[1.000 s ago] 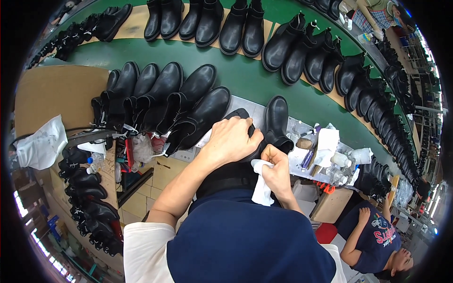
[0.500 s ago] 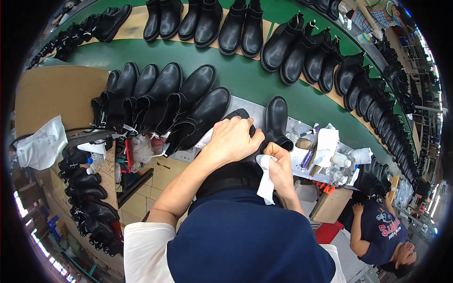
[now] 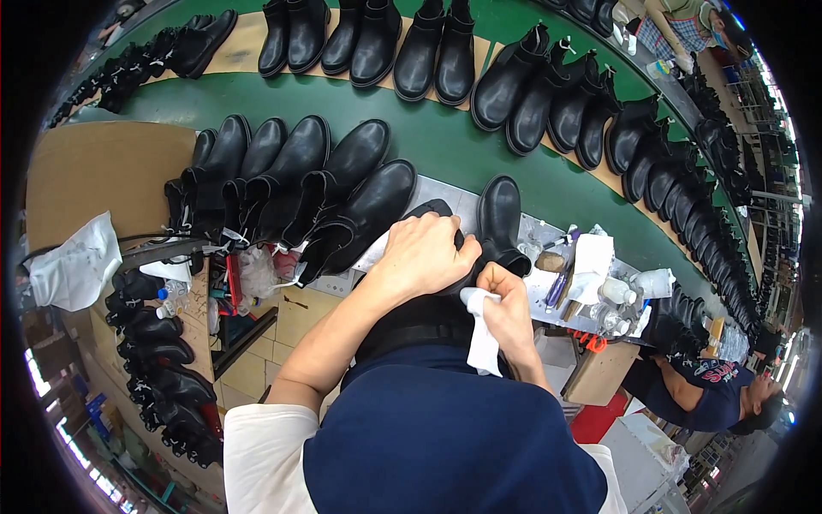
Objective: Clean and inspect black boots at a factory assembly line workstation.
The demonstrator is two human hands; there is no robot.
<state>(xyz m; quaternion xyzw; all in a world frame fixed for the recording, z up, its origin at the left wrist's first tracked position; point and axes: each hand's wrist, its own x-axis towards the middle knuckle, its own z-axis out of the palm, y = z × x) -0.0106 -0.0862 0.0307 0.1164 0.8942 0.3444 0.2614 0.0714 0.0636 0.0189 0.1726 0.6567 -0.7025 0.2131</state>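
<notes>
My left hand (image 3: pixel 428 253) is closed around a black boot (image 3: pixel 435 207) held close to my lap, toe pointing away from me. Most of that boot is hidden under the hand and wrist. Just to the right, my right hand (image 3: pixel 509 315) pinches a white cloth (image 3: pixel 485 344), whose loose end hangs down toward my shirt. Its fingertips are close to the boot's near end; whether they touch it I cannot tell. Another black ankle boot (image 3: pixel 500 210) lies beyond the right hand, toe away from me.
Several black boots (image 3: pixel 364 201) lie in a row to the left, and more line the green conveyor (image 3: pixel 437 137). Small bottles (image 3: pixel 618 291), a white cloth (image 3: pixel 592 257) and orange-handled scissors (image 3: pixel 592 343) crowd the right side. A cardboard sheet (image 3: pixel 111 176) is at left; a co-worker (image 3: pixel 702 394) is at right.
My right hand and the cloth have shifted very slightly; the left hand keeps its hold on the boot. The co-worker at right has moved farther right and turned, with arms drawn in.
</notes>
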